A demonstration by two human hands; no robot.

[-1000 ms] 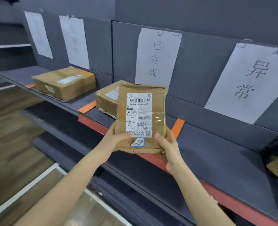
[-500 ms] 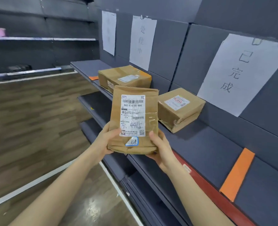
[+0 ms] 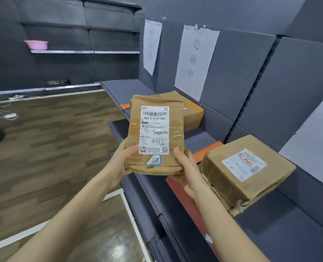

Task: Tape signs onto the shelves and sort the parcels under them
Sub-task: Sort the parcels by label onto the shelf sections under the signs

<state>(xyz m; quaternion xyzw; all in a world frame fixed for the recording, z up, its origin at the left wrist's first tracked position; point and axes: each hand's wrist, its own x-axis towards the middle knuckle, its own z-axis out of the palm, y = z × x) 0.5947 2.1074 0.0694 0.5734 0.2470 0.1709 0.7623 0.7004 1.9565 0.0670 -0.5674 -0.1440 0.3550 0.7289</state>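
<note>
Where the head view looks: along a dark grey shelf (image 3: 270, 235) running from the lower right to the far middle, with wooden floor (image 3: 53, 148) on its left.
Held parcel (image 3: 155, 133): brown paper, upright, white shipping label facing the camera, printed "862-E14-00-888"; it hangs clear of the shelf, over its front edge.
Left hand (image 3: 123, 157): grips the parcel's lower left side, thumb across the front.
Right hand (image 3: 187, 167): grips the lower right side, thumb on the front; the hands are apart, the parcel between them.
Boxed parcel (image 3: 245, 171): flat on the shelf near its front edge, label up, below a cut-off sign (image 3: 314, 144) at the right.
Rear parcel (image 3: 192, 114): farther along the shelf, mostly hidden behind the one held, below the middle sign.
Middle sign (image 3: 194, 61): white sheet taped to the back panel, handwritten "处理中".
Far sign (image 3: 151, 46): white sheet, writing too faint to read.
Orange strip (image 3: 207, 150): across the shelf between the two lying parcels.
Pink basin (image 3: 36, 44): on a distant shelf, upper left.
</note>
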